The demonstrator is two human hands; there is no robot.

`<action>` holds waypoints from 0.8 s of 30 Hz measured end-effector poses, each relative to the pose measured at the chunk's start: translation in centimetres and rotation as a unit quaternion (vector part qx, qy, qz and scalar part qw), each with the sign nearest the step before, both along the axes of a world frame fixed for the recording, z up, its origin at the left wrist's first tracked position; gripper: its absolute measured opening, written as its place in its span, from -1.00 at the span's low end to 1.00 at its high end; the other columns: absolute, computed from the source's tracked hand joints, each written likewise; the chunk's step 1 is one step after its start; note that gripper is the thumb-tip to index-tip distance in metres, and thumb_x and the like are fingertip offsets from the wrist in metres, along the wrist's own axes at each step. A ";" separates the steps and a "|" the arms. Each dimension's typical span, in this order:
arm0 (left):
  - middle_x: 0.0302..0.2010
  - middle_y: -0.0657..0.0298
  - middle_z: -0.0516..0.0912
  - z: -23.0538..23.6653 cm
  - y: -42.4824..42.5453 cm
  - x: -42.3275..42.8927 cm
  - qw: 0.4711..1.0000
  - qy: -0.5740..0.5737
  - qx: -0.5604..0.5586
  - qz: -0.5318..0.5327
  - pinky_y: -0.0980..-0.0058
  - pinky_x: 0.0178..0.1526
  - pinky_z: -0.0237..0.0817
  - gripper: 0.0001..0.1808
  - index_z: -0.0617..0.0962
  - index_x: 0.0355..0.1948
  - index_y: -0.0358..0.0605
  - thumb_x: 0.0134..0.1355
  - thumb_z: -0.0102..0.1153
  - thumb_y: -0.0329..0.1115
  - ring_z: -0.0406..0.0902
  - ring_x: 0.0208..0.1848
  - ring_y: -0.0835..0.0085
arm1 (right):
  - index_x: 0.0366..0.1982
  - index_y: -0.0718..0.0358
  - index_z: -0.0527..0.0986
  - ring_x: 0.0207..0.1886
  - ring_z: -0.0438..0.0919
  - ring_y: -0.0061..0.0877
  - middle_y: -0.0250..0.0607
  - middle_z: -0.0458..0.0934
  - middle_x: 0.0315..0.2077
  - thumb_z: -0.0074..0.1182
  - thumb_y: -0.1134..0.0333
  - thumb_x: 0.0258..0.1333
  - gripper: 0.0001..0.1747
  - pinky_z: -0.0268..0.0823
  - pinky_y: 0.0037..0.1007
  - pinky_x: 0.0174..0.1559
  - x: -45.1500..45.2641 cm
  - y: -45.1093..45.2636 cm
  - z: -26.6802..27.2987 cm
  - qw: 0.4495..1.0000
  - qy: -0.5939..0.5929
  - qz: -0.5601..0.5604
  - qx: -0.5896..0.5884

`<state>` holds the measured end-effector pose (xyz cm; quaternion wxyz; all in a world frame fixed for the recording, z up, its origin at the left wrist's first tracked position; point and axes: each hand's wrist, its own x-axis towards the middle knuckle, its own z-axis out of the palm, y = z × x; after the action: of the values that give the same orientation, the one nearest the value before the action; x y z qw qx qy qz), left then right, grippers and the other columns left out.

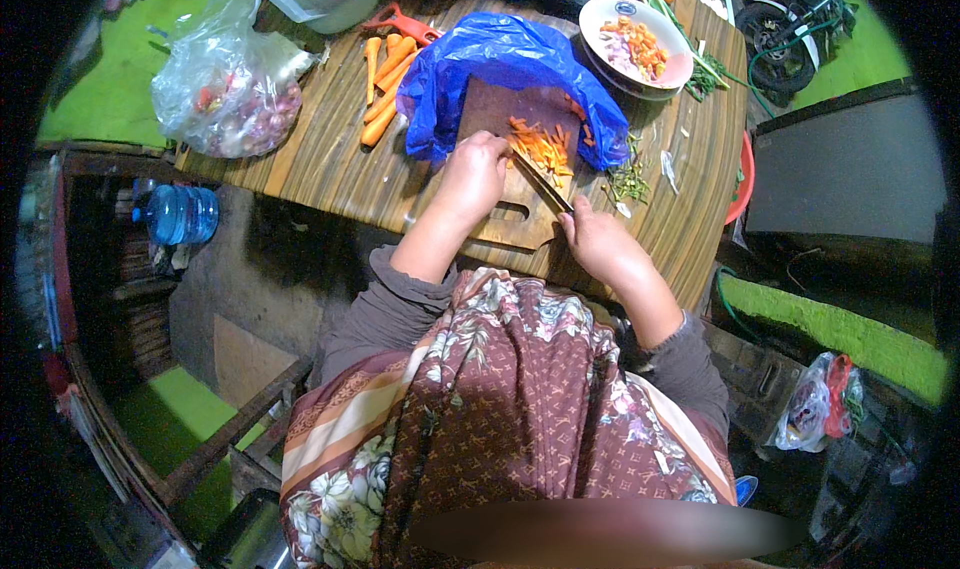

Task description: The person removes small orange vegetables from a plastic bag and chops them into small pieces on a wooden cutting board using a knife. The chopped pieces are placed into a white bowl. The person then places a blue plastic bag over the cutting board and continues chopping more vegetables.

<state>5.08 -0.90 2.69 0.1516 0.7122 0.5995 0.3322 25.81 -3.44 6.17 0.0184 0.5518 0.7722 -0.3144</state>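
Observation:
My right hand (pixel 604 243) grips the handle of a dark-bladed knife (pixel 541 179), held slantwise over a wooden cutting board (pixel 487 235). Curled fingers of my left hand (pixel 476 171) meet near the far end of the blade; whatever is under those fingertips is hidden, though a bit of orange shows beside them. Cut carrot strips (pixel 544 145) lie heaped on the board just beyond the knife. A crumpled blue plastic bag (pixel 487 48) surrounds the board's far part, with more carrot pieces (pixel 577 108) along its right inner side.
Left of the bag lie several whole carrots (pixel 386 81) and a red-handled tool (pixel 401 21). A clear bag of shallots (pixel 255 119) sits at the table's left. At the far right stands a white bowl (pixel 589 25) of chopped vegetables. Green trimmings (pixel 628 183) are scattered beside the board.

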 end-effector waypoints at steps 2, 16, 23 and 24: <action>-0.37 0.01 0.57 0.1 0.2 0.1 1.000 0.006 -0.007 0.001 0.23 -0.14 0.37 -0.89 0.61 -0.42 -0.25 -0.02 0.18 -0.48 0.53 -0.24 0.04 | -0.17 0.41 0.28 -0.32 0.50 0.14 0.31 0.51 -0.46 -0.22 0.14 0.29 -0.60 0.31 0.03 -0.24 -0.4 0.5 -0.4 1.000 0.019 0.005 0.018; -0.42 0.04 0.54 0.2 -0.1 -0.5 0.999 0.029 -0.037 0.024 0.22 -0.15 0.35 -0.87 0.59 -0.43 -0.22 -0.01 0.24 -0.39 0.51 -0.26 0.05 | -0.15 0.42 0.30 -0.33 0.51 0.12 0.28 0.53 -0.47 -0.22 0.15 0.28 -0.60 0.32 0.04 -0.25 -0.4 0.7 -0.3 1.000 0.014 0.016 0.006; -0.42 0.03 0.54 0.0 -0.3 -0.6 0.999 0.017 -0.027 0.024 0.21 -0.15 0.34 -0.86 0.58 -0.43 -0.24 0.00 0.23 -0.39 0.51 -0.26 0.04 | -0.19 0.45 0.32 -0.32 0.53 0.12 0.29 0.54 -0.45 -0.23 0.14 0.28 -0.58 0.34 0.03 -0.24 -0.6 -0.1 -0.4 1.000 0.005 0.017 0.000; -0.41 0.03 0.54 0.0 -0.3 -0.6 0.999 0.012 -0.029 0.025 0.21 -0.15 0.34 -0.86 0.58 -0.43 -0.24 0.00 0.23 -0.39 0.51 -0.26 0.04 | -0.18 0.45 0.31 -0.32 0.52 0.12 0.29 0.53 -0.45 -0.24 0.14 0.28 -0.57 0.34 0.03 -0.25 -0.7 0.1 -0.3 1.000 0.012 0.021 -0.001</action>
<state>4.52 -1.16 2.74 0.1568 0.6965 0.6282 0.3093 25.07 -3.29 5.87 0.0163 0.5318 0.7832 -0.3217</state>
